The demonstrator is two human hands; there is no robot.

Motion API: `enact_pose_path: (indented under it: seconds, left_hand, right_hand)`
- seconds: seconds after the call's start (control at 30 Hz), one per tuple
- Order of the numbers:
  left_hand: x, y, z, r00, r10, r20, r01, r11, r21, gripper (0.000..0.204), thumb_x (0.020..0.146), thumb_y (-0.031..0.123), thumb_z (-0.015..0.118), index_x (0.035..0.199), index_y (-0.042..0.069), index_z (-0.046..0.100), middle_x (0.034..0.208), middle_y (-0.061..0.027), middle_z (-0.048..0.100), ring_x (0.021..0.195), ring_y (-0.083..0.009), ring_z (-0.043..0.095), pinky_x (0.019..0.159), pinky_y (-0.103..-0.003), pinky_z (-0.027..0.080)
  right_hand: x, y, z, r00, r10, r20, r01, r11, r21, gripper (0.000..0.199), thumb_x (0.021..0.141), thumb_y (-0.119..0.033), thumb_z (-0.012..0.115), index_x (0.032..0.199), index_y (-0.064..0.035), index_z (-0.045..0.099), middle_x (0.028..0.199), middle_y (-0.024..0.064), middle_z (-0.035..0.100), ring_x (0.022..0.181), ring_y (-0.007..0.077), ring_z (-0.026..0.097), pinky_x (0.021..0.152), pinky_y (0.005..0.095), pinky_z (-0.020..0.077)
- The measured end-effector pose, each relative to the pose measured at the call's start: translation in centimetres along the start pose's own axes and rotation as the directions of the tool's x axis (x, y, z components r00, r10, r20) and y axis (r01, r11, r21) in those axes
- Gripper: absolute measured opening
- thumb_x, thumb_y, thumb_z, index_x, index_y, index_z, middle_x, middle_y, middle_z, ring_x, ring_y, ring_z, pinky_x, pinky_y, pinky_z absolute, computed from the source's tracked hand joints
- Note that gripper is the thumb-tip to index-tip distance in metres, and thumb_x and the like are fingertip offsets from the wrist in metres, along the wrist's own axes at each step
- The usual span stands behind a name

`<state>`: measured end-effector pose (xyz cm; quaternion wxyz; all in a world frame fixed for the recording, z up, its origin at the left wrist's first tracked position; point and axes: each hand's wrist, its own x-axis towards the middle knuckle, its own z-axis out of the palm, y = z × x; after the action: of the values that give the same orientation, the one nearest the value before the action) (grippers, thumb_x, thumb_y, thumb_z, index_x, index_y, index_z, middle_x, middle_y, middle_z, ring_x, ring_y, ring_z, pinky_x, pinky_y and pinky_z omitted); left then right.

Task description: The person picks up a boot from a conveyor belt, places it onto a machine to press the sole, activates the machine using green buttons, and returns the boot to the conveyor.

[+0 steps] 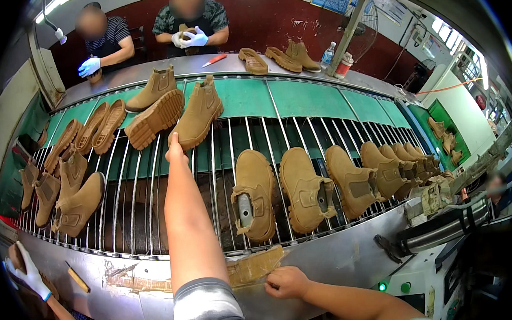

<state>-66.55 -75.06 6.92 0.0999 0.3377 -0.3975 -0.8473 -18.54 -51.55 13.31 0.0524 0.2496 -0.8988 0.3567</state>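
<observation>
My left arm stretches out over the metal rod conveyor [148,194]. Its hand [176,148] grips the toe of a tan ankle boot [199,116], which tilts with its shaft up; most of the fingers are hidden behind the boot. Just left of it, a second tan boot [155,116] lies tipped, its lugged brown sole facing me. My right hand [285,282] is curled into a loose fist by the near metal edge, beside a strip of brown tape [256,267]; I see nothing in it. Closest to that hand on the rods is an upright tan boot [253,189].
A row of tan boots [350,181] runs off to the right. Loose soles [109,126] and more boots [79,204] occupy the left. Two gloved people sit across at a metal bench [147,73]. Another gloved hand [30,273] is at lower left, near a yellow-handled tool [77,278].
</observation>
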Motion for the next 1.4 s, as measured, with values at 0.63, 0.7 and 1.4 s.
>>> enact_pose_path:
  seconds: [0.63,0.7,1.4]
  left_hand:
    - [-50.3,27.7,-7.2,0.149,0.051,0.987,-0.897,-0.414,0.157,0.049,0.055,0.029,0.075,0.096,0.002,0.071,0.087,-0.0151,0.067,0.083,-0.0333,0.065,0.079,-0.039,0.053]
    - [-56.9,30.2,-8.8,0.138,0.014,0.99,-0.94,-0.314,0.135,0.046,0.06,0.028,0.076,0.095,-0.001,0.07,0.087,-0.0114,0.069,0.078,-0.0256,0.068,0.077,-0.035,0.054]
    - [-76.3,3.5,-33.7,0.205,0.034,0.978,-0.138,0.99,-0.005,0.015,0.092,0.01,0.052,0.09,-0.003,0.059,0.078,-0.0129,0.061,0.074,-0.0196,0.06,0.066,-0.032,0.049]
  right_hand:
    - [-1.0,-2.9,1.8,0.927,0.364,-0.094,-0.366,0.931,-0.002,0.023,0.076,-0.033,0.064,0.078,-0.01,0.066,0.076,0.0131,0.067,0.073,0.034,0.064,0.066,0.0446,0.0518]
    - [-0.5,-2.7,2.1,0.837,0.547,-0.03,-0.482,0.761,0.435,0.028,0.079,-0.036,0.063,0.092,-0.0113,0.066,0.088,0.0129,0.069,0.078,0.0331,0.066,0.069,0.0454,0.0514]
    - [-31.0,-23.7,-12.7,0.937,0.336,-0.099,0.289,-0.581,0.761,0.076,0.086,-0.058,0.056,0.14,-0.006,0.042,0.132,0.0177,0.054,0.112,0.0335,0.06,0.092,0.0477,0.0522]
